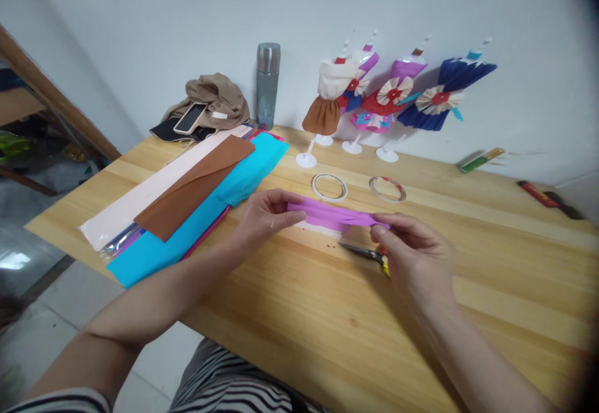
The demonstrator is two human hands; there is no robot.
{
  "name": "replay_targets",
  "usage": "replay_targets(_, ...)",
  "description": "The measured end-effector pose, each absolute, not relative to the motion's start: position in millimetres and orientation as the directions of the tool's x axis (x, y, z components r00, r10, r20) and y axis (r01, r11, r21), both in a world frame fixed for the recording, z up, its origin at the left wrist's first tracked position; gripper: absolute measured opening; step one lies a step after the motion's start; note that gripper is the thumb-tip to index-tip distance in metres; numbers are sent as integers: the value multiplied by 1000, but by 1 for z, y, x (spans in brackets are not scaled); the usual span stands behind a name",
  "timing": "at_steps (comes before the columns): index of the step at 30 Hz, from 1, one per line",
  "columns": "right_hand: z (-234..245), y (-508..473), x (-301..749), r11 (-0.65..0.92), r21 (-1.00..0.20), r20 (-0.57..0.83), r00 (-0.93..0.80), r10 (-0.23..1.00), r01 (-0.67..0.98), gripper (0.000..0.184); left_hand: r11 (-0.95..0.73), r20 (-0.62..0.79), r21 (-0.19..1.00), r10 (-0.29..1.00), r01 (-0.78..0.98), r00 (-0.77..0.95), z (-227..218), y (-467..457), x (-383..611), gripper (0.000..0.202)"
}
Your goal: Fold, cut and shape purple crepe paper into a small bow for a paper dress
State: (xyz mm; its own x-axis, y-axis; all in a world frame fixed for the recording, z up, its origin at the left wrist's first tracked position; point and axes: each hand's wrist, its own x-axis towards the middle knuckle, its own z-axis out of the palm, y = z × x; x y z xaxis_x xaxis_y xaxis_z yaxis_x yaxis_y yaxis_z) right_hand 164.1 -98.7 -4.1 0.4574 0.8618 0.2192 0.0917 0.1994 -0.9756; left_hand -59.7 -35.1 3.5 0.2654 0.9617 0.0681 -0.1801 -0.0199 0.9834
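A strip of purple crepe paper [334, 214] is stretched between my two hands above the table. My left hand [269, 216] pinches its left end between thumb and fingers. At the right end, where the strip is gathered into folds, my right hand [414, 251] pinches it too. Scissors [362, 251] with dark blades lie on the table beside my right hand, which partly covers their yellow handle. Tiny red scraps [331, 246] are near the blade tips. Two rolls of tape, one white [329, 187] and one reddish [387, 189], lie just beyond the strip.
Brown crepe paper [194, 185] and blue crepe paper [201, 213] lie at left on the wooden table [299, 319]. Behind them are a cap and cloth [218, 101], a phone [190, 118] and a flask [268, 85]. Several paper-dressed figures on stands [334, 98] line the wall.
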Motion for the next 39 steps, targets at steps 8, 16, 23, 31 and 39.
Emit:
replay_targets(8, -3, -99, 163, 199, -978, 206, 460, 864, 66, 15, -4, 39, 991, 963, -131, 265, 11, -39, -63, 15)
replay_targets(16, -2, -99, 162, 179, -982, 185, 465, 866, 58, 15, 70, -19, 989, 932, -129, 362, 18, -40, -62, 24)
replay_targets(23, 1, -100, 160, 197, -972, 234, 433, 870, 130, 13, 85, -35, 989, 929, -121, 368, 15, -38, -64, 27)
replay_targets(31, -4, -100, 163, 210, -969, 246, 420, 874, 131, 15, 95, -41, 985, 940, -144, 339, 12, -38, -62, 20)
replay_targets(39, -3, -99, 162, 214, -967, 253, 428, 868, 137, 15, 79, -9, 980, 935, -183, 355, 5, -31, -61, 18)
